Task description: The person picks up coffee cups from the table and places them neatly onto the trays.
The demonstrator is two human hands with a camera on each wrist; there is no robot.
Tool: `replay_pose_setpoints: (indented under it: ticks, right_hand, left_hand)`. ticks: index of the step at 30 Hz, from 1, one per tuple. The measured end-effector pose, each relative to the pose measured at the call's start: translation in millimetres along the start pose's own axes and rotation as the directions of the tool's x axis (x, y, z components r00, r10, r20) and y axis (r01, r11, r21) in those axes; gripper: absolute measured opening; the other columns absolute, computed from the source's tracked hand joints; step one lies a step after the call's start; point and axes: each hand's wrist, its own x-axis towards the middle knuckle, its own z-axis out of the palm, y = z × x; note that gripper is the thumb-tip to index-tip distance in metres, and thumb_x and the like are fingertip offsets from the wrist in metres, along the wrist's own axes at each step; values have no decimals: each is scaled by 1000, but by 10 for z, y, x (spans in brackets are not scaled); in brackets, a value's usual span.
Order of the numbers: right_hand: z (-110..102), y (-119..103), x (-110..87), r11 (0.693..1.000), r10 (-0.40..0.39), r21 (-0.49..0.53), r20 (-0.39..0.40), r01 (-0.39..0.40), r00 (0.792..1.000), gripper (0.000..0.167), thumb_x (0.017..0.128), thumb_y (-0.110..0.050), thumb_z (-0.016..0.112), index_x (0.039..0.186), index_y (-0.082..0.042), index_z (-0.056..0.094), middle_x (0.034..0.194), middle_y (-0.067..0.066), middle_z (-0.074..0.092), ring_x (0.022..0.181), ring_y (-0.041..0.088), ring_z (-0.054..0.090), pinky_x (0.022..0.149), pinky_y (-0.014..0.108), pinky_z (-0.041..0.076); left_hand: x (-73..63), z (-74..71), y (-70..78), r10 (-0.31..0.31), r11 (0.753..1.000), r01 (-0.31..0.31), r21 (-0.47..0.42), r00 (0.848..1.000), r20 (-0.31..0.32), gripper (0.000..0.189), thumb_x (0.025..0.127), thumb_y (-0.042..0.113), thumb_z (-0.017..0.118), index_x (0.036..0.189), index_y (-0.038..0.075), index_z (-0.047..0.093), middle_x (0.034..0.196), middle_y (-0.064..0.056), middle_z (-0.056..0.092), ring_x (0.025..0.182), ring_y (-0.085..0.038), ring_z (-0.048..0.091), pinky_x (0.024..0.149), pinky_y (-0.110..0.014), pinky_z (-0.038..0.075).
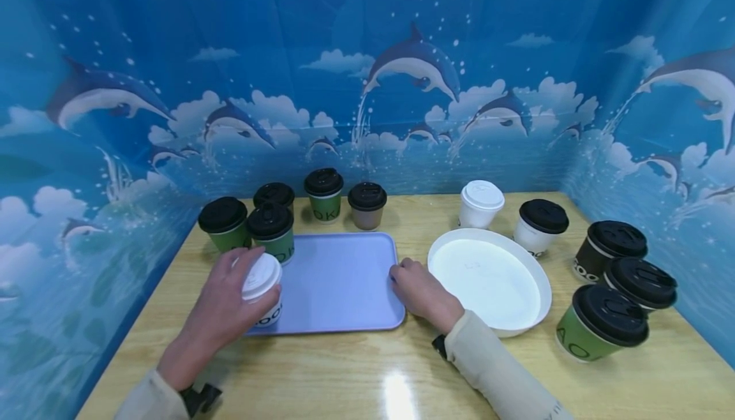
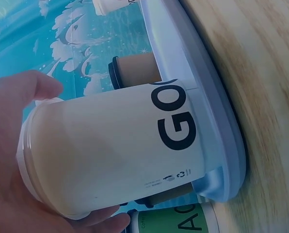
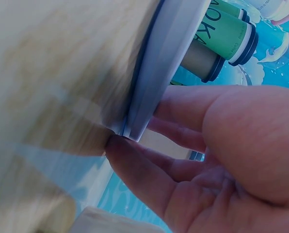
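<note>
My left hand (image 1: pixel 221 311) grips a white paper cup (image 2: pixel 110 150) with a white lid, the fingers and thumb around its lid end. The cup is at the front left corner of a lavender tray (image 1: pixel 344 283); whether its base touches the tray I cannot tell. Just behind it is a green cup (image 1: pixel 272 238) with a black lid. At the tray's right edge, my right hand (image 1: pixel 422 295) pinches the rim between thumb and fingers, with fingertips (image 3: pixel 118 148) low by the table surface.
Behind the tray stand several black-lidded cups (image 1: pixel 324 200). A round white dish (image 1: pixel 488 279) lies right of my right hand. Beyond it are a white-lidded cup (image 1: pixel 479 206) and a black-lidded white cup (image 1: pixel 536 232). More dark-lidded cups (image 1: pixel 600 327) cluster at the table's right side.
</note>
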Motion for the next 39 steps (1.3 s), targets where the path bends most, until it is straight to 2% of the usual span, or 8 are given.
replay_pose_setpoints:
  ticks: [10,16,19,24,30,34,39]
  right_hand:
    - [7,12,-4,1000,2,3,0,-2,1000,12,99,-4,62,103,4,71,95,22,64,84,35,64,76,47,56]
    - [-3,11,-13,1000,1,11,1,-1,1000,12,99,-3,62,102,4,71,94,22,64,84,35,64,76,47,56]
    - [-8,8,-16,1000,-2,16,4,2,1000,12,99,-3,62,103,4,71,94,22,64,84,35,64,75,47,56]
    - [-6,9,-14,1000,-6,11,2,6,1000,13,99,-3,61,103,5,71,95,22,64,84,35,64,76,47,57]
    - [-1,5,-9,1000,-9,7,-2,9,1000,13,99,-3,61,102,5,71,93,22,64,83,35,64,74,47,57]
    - [-2,4,-12,1000,-8,1,1,8,1000,13,100,-3,61,102,5,71,93,22,63,83,35,64,74,47,57]
    - [-6,4,-13,1000,-12,1,3,12,1000,12,99,-3,62,103,5,71,94,22,64,83,34,64,74,46,57]
  left_hand:
    - [-7,-23,-4,14,1000,-14,25,1000,5,79,89,49,75,153,13,45,154,-28,32,124,-48,45,88,-67,50]
    - [2,-60,2,10,999,-11,51,1000,20,90,90,69,64,156,12,42,155,-29,32,127,-50,45,94,-71,46]
    - [15,-112,8,15,999,-14,48,1000,-1,92,93,72,57,157,8,40,156,-31,31,131,-53,43,98,-74,42]
    - [62,-260,-16,61,998,-61,10,995,-80,81,100,59,55,156,2,39,157,-33,29,136,-58,37,102,-78,35]
    - [198,-493,-88,62,997,-68,-35,988,-142,77,104,55,50,160,4,34,161,-34,22,139,-61,31,100,-82,30]
    - [342,-621,-145,62,996,-70,-61,990,-127,78,105,57,46,162,5,29,162,-36,16,140,-63,28,99,-83,27]
    - [575,-664,-234,21,997,-28,-74,996,-89,83,105,61,42,163,4,26,162,-39,12,141,-65,23,100,-83,25]
